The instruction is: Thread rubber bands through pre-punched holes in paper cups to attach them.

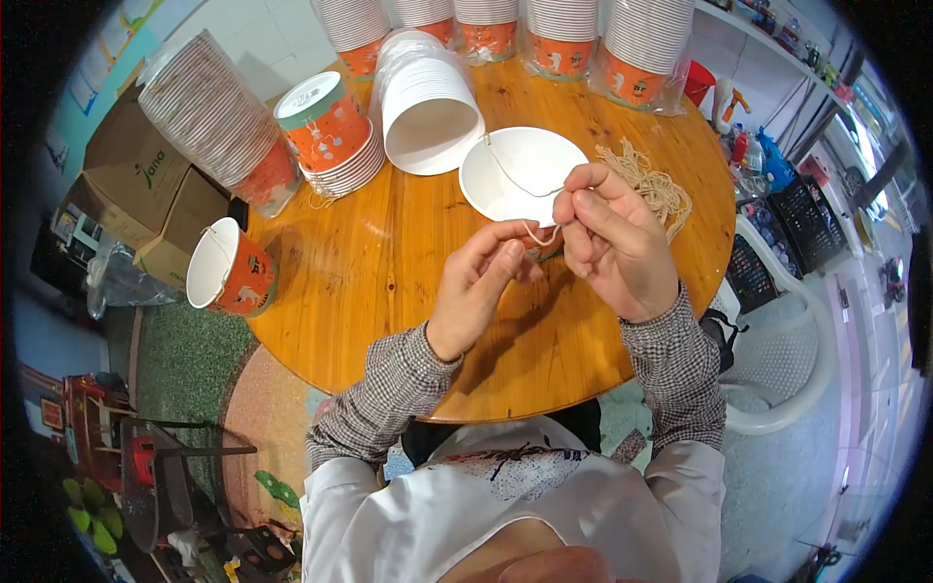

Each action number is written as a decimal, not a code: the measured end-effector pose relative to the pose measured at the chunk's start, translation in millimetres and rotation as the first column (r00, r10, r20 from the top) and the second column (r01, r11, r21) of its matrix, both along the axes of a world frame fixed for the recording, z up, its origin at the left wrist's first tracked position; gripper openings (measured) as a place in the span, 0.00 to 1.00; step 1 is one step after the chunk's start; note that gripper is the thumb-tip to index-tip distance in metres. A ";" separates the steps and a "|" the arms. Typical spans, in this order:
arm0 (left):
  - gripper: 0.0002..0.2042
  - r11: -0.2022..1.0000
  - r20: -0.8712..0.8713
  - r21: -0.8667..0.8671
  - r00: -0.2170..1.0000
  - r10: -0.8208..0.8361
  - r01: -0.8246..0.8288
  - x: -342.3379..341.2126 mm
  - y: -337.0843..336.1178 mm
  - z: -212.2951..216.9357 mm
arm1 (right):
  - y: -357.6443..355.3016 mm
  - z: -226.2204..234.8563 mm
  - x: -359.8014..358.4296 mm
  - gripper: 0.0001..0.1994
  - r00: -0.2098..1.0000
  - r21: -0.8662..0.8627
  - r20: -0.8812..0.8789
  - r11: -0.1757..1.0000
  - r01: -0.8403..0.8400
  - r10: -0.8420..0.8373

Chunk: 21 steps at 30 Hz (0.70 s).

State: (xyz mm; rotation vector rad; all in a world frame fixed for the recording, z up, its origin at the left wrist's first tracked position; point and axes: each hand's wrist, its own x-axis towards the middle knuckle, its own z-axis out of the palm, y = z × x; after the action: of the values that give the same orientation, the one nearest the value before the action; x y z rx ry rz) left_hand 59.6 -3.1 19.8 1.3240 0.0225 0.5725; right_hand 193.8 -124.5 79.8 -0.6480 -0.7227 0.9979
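A white-lined paper bucket (496, 185) stands on the round wooden table, just beyond my hands. Cord (510, 175) runs from its far rim across the opening to my right hand (619, 248), where thumb and fingers pinch it. Closer in, a short loop of the same cord bends between the two hands at the bucket's near rim. My left hand (479, 290) grips this part between thumb and forefinger. Fingers hide the cord's end and most of the bucket's orange outside. A loose bundle of beige cords (653, 189) lies right of the bucket.
Behind lies a sideways stack of buckets (428, 112); several wrapped stacks (637, 58) line the far edge. At left are an upside-down stack (321, 131), a tall wrapped stack (214, 112), and a single corded bucket (231, 267) near the edge. A white chair (777, 360) stands right.
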 end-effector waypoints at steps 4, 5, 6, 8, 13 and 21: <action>0.14 0.942 0.002 -0.248 0.972 -0.233 0.226 -3.1 -0.4 -0.7 | -5.3 1.6 -3.8 0.08 1.000 -0.025 -0.016 1.000 0.011 -0.012; 0.14 0.942 0.002 -0.248 0.973 -0.231 0.224 -4.5 -0.7 -0.1 | -6.0 0.5 -3.6 0.08 1.000 -0.036 -0.007 0.999 0.016 -0.016; 0.14 0.941 -0.002 -0.268 0.977 -0.215 0.207 -5.9 -0.9 0.5 | -6.6 -0.8 -3.3 0.08 1.000 -0.046 0.002 0.999 0.020 -0.020; 0.13 0.939 -0.006 -0.288 0.980 -0.199 0.189 -8.2 -1.4 -0.1 | -7.5 -4.6 -2.9 0.08 1.000 -0.053 -0.001 0.998 0.017 -0.018; 0.08 0.999 -0.063 -0.029 0.998 0.026 -0.028 -16.2 0.0 5.6 | -6.6 -20.7 1.6 0.07 0.999 -0.101 -0.001 0.994 0.042 -0.042; 0.07 0.997 -0.084 0.029 0.994 0.067 -0.065 -31.7 10.1 12.3 | -2.6 -64.9 7.7 0.07 0.999 -0.206 0.030 0.978 0.041 -0.036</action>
State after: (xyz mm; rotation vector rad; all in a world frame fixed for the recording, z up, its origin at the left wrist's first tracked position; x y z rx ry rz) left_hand 27.9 7.0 32.1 1.3768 0.1295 0.5738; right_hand 201.6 -127.1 14.9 -0.8541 -0.6315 1.0383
